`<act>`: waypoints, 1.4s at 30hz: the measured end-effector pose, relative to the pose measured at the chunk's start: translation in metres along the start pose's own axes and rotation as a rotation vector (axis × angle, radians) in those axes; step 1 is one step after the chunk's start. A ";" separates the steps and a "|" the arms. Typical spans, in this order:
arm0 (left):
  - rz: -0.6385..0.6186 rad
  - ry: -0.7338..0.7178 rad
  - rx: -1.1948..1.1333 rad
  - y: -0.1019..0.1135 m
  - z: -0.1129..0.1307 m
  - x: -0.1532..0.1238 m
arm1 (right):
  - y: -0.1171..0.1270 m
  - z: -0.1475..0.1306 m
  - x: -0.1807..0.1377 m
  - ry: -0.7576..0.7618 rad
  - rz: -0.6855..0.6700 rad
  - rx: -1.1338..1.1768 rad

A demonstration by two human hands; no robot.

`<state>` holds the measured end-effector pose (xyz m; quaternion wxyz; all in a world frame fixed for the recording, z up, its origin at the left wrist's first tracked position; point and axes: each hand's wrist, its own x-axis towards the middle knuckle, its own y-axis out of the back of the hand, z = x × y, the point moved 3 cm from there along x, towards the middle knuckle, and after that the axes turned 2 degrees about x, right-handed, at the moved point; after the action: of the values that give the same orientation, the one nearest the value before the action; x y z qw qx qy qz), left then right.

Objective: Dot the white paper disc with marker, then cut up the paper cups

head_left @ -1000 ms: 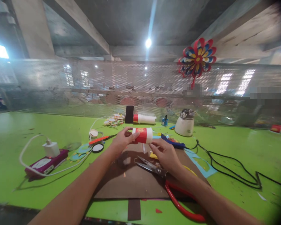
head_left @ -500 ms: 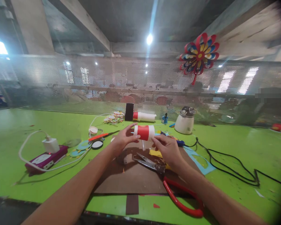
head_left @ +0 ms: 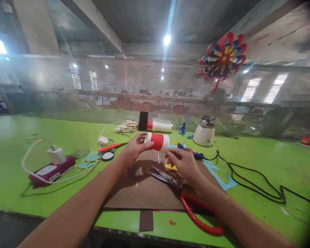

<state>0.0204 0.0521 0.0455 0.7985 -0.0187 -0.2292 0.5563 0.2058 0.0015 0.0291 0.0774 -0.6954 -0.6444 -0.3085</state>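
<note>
A white paper cup (head_left: 158, 142) with a red band is held sideways above the brown board, its right end tipped slightly down. My left hand (head_left: 136, 148) grips it from the left, thumb across the near side and fingers behind. At the cup's lower right rim, the fingertips of my right hand (head_left: 182, 162) are pinched together against the edge. Large scissors (head_left: 167, 179) with red handles lie below the hands, blades parted. Under the cup, a pale stick-like piece (head_left: 158, 156) and a yellow scrap (head_left: 171, 166) rest on the board (head_left: 134, 198).
On the left, a purple power strip (head_left: 53, 170) carries a white charger and cable. An orange cutter (head_left: 110, 147) lies beside blue paper rings. Behind stand a phone (head_left: 143, 120), stacked cups (head_left: 161, 126), a blue bottle (head_left: 182, 129) and a white jug (head_left: 204, 134). A black cord (head_left: 253, 191) trails right.
The cup has tilted, its left end rising and its right end dipping. My left fingers have shifted up around its left end. My right hand stays by the rim.
</note>
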 end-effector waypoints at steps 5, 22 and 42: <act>-0.009 0.005 -0.113 0.002 0.015 -0.001 | -0.006 -0.008 -0.006 0.044 -0.099 -0.113; 0.270 0.053 -0.264 0.047 0.013 0.015 | 0.020 -0.043 -0.008 0.032 -0.673 -0.718; 0.100 0.055 -0.457 0.057 0.013 -0.003 | 0.045 -0.045 -0.074 -0.315 -0.785 -0.989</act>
<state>-0.0361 0.0684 0.0401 0.7508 -0.2258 -0.3261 0.5282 0.2353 -0.0909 0.0389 -0.4657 -0.3987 -0.6362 -0.4684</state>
